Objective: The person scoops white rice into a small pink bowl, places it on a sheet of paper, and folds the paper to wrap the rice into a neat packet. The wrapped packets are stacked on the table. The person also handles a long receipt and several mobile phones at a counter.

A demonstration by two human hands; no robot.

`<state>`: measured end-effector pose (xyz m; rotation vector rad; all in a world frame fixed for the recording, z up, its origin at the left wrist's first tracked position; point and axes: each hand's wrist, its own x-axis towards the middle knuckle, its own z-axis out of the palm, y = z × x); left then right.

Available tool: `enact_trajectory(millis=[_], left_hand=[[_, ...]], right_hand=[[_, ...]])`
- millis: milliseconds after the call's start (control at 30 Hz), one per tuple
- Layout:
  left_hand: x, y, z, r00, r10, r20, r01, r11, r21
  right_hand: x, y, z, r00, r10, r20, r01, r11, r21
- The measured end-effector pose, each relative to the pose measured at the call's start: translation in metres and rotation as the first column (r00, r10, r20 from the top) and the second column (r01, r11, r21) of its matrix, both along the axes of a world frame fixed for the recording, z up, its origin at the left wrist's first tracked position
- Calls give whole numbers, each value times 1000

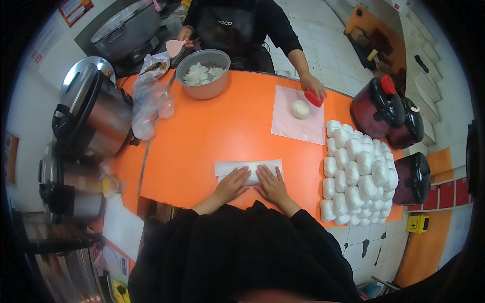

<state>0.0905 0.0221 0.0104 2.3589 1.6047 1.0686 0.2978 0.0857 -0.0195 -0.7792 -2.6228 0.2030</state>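
Both my hands press on a sheet of white wrapping paper (227, 166) folded around a white rounded lump, likely rice (252, 175), at the near side of the orange table. My left hand (235, 181) lies over its left part, and my right hand (271, 185) over its right part, fingers spread a little. The paper's ends stick out flat on both sides. To my right, many white wrapped parcels (356, 174) are stacked in a pile. Farther off, a round rice ball (300, 109) rests on a pinkish paper sheet (282, 121).
Across the orange table (212, 125), a co-worker's hand (312, 83) holds a red mould (313, 97); the other holds a pink rice paddle (175, 48). A pot of cooked rice (204, 91) stands there. Rice cookers (98, 113) line the left, dark red pots (377, 108) the right.
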Motion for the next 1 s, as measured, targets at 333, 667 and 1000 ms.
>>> enact_trajectory(millis=[333, 667, 1000], left_hand=[[-24, 20, -15, 957, 230, 177, -143, 904, -402], [-38, 81, -4, 980, 140, -144, -199, 780, -593], [17, -17, -38, 961, 82, -263, -198, 868, -455]], right_hand=[[4, 40, -24, 936, -312, -165, 173, 812, -557], [-45, 99, 7, 942, -222, 253, 296, 902, -313], [-41, 47, -43, 825, -321, -465, 147, 917, -372]])
